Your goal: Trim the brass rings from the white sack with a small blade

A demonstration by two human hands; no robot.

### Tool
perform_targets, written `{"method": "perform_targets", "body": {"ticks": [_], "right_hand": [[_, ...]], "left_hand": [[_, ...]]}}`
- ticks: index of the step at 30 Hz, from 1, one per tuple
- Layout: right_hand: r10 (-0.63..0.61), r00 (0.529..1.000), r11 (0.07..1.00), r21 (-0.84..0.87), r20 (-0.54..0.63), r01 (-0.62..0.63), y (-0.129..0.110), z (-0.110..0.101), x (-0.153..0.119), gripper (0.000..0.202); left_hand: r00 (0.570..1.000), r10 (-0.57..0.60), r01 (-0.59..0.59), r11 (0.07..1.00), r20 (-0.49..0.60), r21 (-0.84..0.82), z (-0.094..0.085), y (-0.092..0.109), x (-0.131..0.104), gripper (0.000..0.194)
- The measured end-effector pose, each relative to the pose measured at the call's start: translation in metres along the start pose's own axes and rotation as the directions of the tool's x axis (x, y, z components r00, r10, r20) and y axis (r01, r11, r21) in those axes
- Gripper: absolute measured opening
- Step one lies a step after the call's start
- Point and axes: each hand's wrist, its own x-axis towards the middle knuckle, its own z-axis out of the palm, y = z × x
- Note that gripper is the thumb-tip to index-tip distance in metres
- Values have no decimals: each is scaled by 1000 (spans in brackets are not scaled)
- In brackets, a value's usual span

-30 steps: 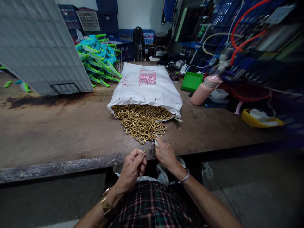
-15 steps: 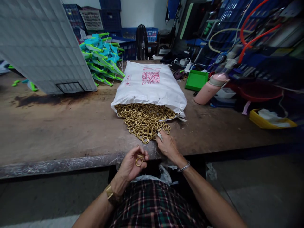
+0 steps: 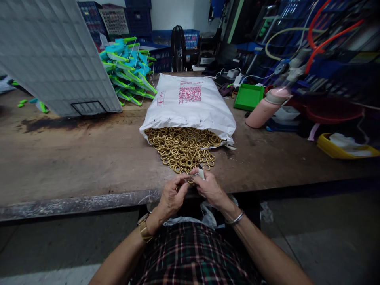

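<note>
My left hand [image 3: 172, 194] is closed, its thumb and fingers pinching a gold-coloured ring [image 3: 190, 181] at the table's front edge. Meeting it from the right, my right hand [image 3: 210, 190] is closed around a small tool [image 3: 201, 173] with a pale body and a dark tip; its exact kind is unclear. The fingertips of both hands come together at the ring and partly cover it. Just beyond them, a heap of similar gold rings [image 3: 178, 148] spills from the open mouth of a white sack [image 3: 166, 99] with red print.
A grey ribbed panel [image 3: 59, 59] leans at the left, beside a stack of green and turquoise parts [image 3: 127, 73]. On the right are a green tray [image 3: 248, 97], a pink cylinder [image 3: 264, 111] with orange hoses, and a yellow tray [image 3: 326, 150]. Boxes stand behind the table [image 3: 89, 158].
My left hand has moved up and right and turned over, bringing a ring to my right hand. My right hand has drawn back slightly from the heap, still gripping the small tool.
</note>
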Motion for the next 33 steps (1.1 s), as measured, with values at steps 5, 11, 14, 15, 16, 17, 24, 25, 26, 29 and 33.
{"method": "perform_targets", "body": {"ticks": [5, 11, 14, 15, 16, 17, 24, 25, 26, 29, 33], "right_hand": [[144, 986, 975, 157, 79, -155, -6, 8, -8, 22], [-127, 992, 977, -171, 3, 126, -5, 11, -7, 19], [-161, 987, 957, -243, 1, 157, -7, 12, -7, 19], [-161, 987, 954, -256, -5, 155, -7, 12, -8, 19], [-161, 987, 952, -264, -6, 154, -7, 13, -8, 18], [-162, 987, 952, -266, -3, 155, -6, 13, -9, 18], [-160, 987, 956, -247, 23, 160, 0, 10, -6, 18], [-165, 986, 948, -275, 8, 161, 1, 10, -5, 18], [-179, 984, 933, -318, -5, 168, 3, 9, -5, 19], [-264, 964, 840, -480, 45, 253, 7, 7, -8, 19], [-296, 924, 659, -650, 240, 380, 10, 8, -16, 14]], "left_hand": [[1000, 8, -8, 1000, 12, -2, 0, -3, -4, 16], [969, -247, 244, 949, 10, -198, 2, 2, -8, 22], [949, -307, 314, 913, 69, -260, 2, 3, -9, 28], [944, -318, 330, 902, 89, -277, 2, 2, -10, 30], [938, -329, 347, 889, 111, -297, 2, 2, -10, 31], [931, -338, 364, 874, 136, -322, 2, 2, -11, 32], [910, -299, 413, 713, 287, -566, -2, 3, -16, 31], [910, -293, 413, 697, 293, -587, -3, 3, -17, 30], [911, -289, 412, 683, 296, -603, -3, 3, -17, 30], [916, -292, 401, 660, 274, -635, -3, 3, -16, 28], [919, -323, 392, 681, 227, -618, -2, 1, -16, 30]]}}
